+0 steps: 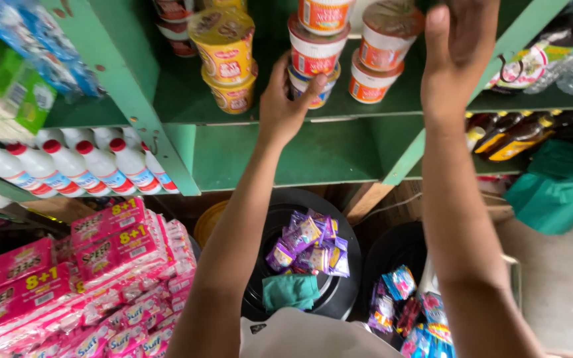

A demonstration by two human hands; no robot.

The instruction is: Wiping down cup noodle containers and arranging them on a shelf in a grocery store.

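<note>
1. The left hand [285, 106] reached up to the green shelf [339, 106], its grip closed around the lowest cup in a stack of red-and-white noodle cups [314, 53], thumb across the front.
2. The right hand [459, 56] was raised beside a second stack of cups [379, 56], fingers loosely curled; I cannot tell whether its grip held anything.
3. Yellow cups [223, 56] stood just left of the held stack, crowding it.
4. White bottles with red caps [74, 166] lay on the lower shelf to the left; dark bottles [518, 136] lay to the right.
5. Below, pink sachet packs [67, 278] were piled, and purple sachets [310, 242] lay on a black round lid [346, 292].
</note>
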